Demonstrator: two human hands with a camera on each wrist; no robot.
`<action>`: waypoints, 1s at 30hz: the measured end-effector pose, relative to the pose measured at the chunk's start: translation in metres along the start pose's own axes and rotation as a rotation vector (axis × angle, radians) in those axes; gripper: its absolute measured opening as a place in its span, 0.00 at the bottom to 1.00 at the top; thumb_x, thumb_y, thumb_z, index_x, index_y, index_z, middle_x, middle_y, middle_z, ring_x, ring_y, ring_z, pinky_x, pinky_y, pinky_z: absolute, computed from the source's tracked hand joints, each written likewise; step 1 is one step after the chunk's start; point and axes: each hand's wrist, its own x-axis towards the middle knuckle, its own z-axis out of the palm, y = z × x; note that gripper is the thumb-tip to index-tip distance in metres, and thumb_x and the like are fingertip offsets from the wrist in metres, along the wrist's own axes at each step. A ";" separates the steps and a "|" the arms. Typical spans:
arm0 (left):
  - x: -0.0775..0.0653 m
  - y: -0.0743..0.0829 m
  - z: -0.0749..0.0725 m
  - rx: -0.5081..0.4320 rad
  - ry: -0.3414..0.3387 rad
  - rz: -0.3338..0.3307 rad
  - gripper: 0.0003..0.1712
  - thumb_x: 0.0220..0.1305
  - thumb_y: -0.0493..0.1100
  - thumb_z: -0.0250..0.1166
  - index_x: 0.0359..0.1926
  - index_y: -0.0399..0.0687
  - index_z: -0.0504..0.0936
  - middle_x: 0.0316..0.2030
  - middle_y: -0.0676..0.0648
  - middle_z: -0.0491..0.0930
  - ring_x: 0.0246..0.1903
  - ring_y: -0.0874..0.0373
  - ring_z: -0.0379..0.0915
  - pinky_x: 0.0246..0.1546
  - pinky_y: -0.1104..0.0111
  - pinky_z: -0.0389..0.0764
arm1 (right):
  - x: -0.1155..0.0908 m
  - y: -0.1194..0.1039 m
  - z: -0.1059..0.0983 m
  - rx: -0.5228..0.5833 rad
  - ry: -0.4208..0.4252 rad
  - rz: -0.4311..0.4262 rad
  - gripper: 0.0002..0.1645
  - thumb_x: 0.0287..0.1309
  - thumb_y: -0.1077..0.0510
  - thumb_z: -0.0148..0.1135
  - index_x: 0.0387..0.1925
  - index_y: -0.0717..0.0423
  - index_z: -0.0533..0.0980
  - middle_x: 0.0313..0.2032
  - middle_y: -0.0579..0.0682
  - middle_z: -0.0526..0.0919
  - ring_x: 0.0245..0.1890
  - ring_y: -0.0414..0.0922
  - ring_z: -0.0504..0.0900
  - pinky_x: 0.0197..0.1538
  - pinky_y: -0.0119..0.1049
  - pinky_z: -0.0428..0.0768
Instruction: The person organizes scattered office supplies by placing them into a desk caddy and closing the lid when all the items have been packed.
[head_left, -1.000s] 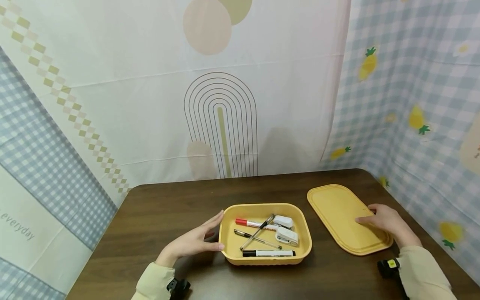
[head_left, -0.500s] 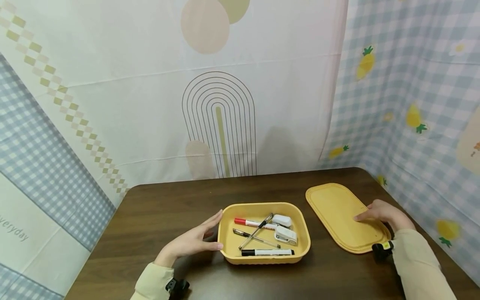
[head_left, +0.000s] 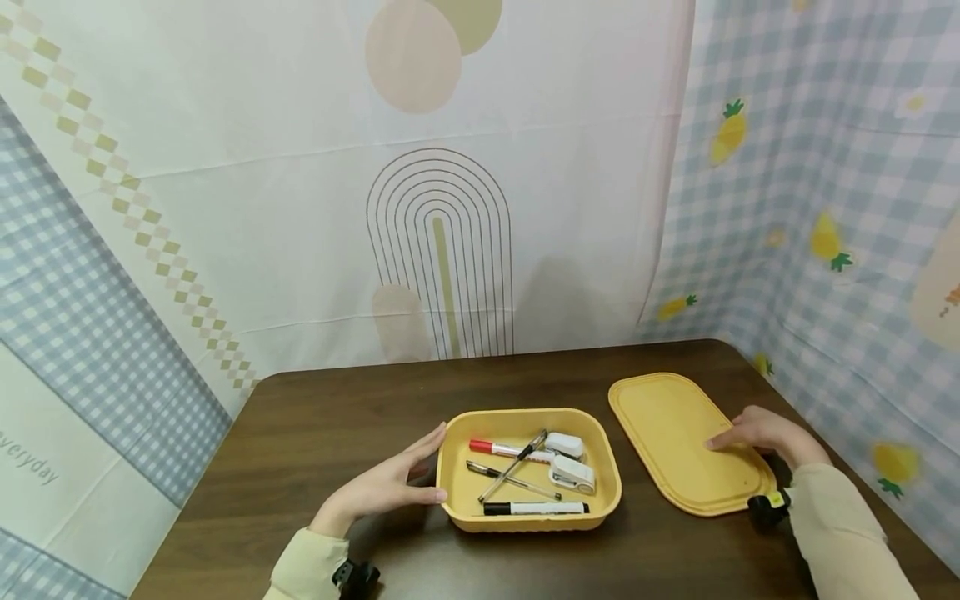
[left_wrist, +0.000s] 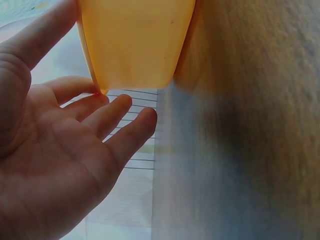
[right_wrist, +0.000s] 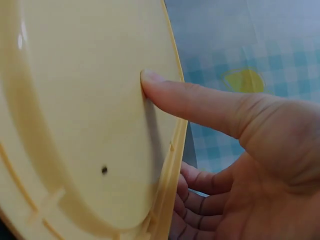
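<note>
A yellow plastic box [head_left: 528,522] stands open-topped on the table. Inside lie a red-capped marker [head_left: 487,447], a black-capped marker [head_left: 547,507], two clear pens with black parts [head_left: 502,477] and two small white staplers [head_left: 572,472]. My left hand [head_left: 390,486] touches the box's left end, thumb at the near corner and fingertips at the far one; in the left wrist view its fingers [left_wrist: 137,132] are spread and loosely extended. To the right, my right hand [head_left: 772,433] pinches the yellow lid [head_left: 675,433] by its right edge, thumb on top, other fingers beneath it.
The dark wooden table [head_left: 337,417] has rounded far corners. A white patterned cloth [head_left: 300,233] hangs behind it, and a blue checked cloth [head_left: 795,208] with pineapples hangs along the right side. Each sleeve carries a black wrist device [head_left: 768,508].
The lid has shifted slightly left toward the box, together with my right hand and forearm. My left hand and the box keep their places.
</note>
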 end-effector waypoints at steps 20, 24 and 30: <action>0.002 -0.005 0.002 0.017 -0.007 0.005 0.52 0.67 0.47 0.69 0.80 0.43 0.46 0.80 0.42 0.38 0.77 0.47 0.38 0.69 0.50 0.60 | -0.012 0.008 0.025 0.608 -0.046 -0.070 0.56 0.70 0.54 0.62 0.73 0.75 0.33 0.35 0.59 0.85 0.29 0.54 0.87 0.35 0.46 0.86; 0.002 -0.006 0.001 0.021 -0.004 0.010 0.51 0.68 0.46 0.69 0.80 0.43 0.46 0.80 0.42 0.38 0.77 0.46 0.38 0.70 0.50 0.60 | -0.010 0.007 0.025 0.678 -0.045 -0.095 0.58 0.71 0.55 0.61 0.75 0.72 0.29 0.35 0.59 0.86 0.30 0.55 0.88 0.36 0.47 0.86; 0.000 -0.005 0.000 0.048 0.011 0.002 0.52 0.67 0.49 0.69 0.80 0.45 0.48 0.80 0.44 0.39 0.77 0.50 0.38 0.71 0.61 0.56 | -0.007 0.007 0.023 0.762 -0.046 -0.126 0.57 0.71 0.57 0.60 0.76 0.70 0.29 0.36 0.61 0.87 0.32 0.56 0.89 0.37 0.47 0.86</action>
